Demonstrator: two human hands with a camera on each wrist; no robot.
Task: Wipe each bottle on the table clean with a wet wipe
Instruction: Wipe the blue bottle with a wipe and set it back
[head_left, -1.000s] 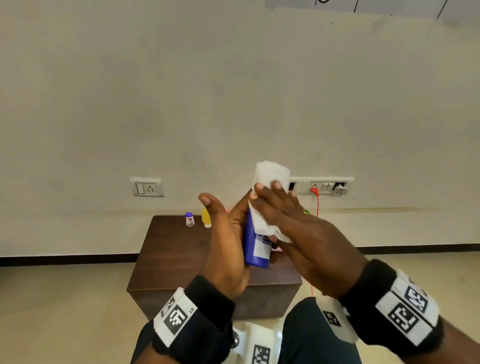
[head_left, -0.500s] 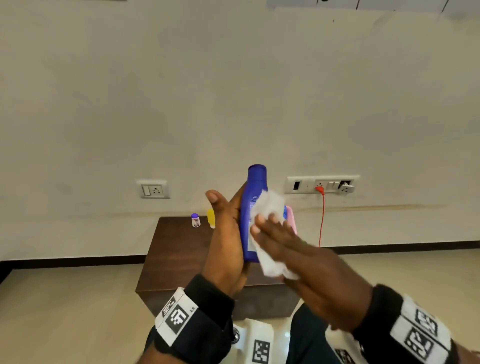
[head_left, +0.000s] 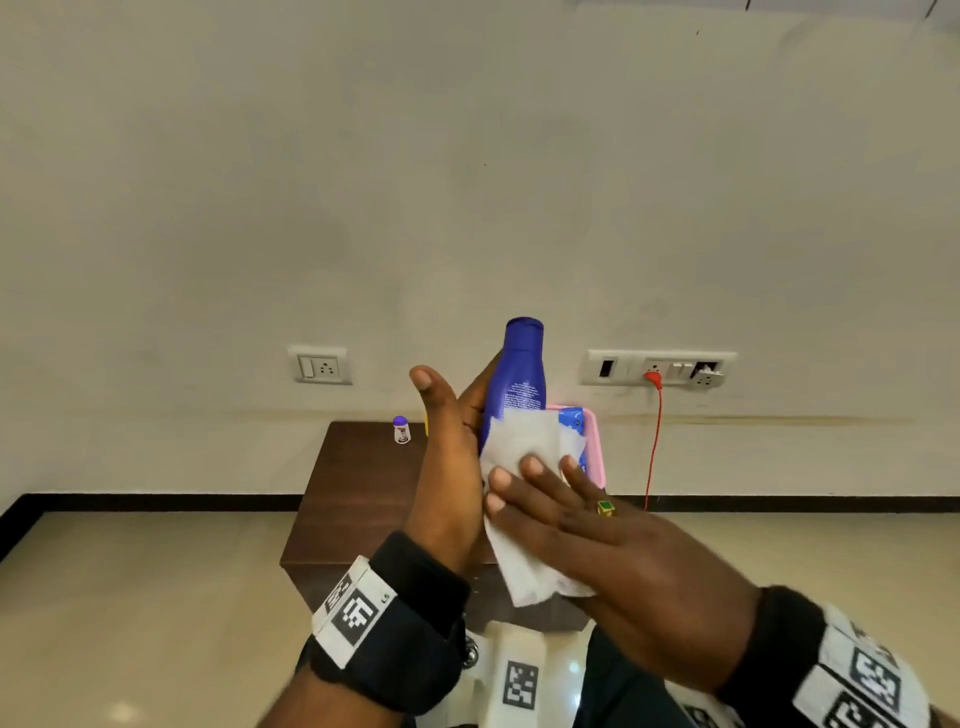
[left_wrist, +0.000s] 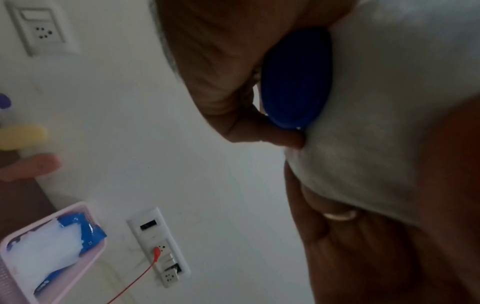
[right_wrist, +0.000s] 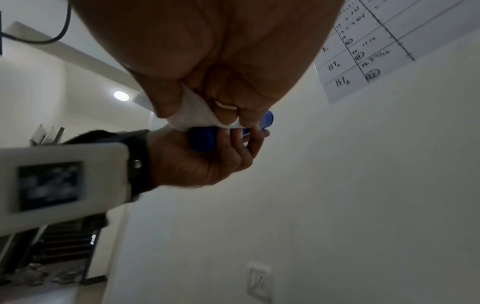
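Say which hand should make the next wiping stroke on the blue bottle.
Right. The right hand holds the wet wipe against the blue bottle, while the left hand grips the bottle and is busy steadying it.

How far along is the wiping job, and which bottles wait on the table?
Done: no bottle can be confirmed clean from these views. In hand: the left hand grips the blue bottle, and the right hand holds the wet wipe against its lower part. Left: the small purple-capped bottle and the yellow bottle are on the table.
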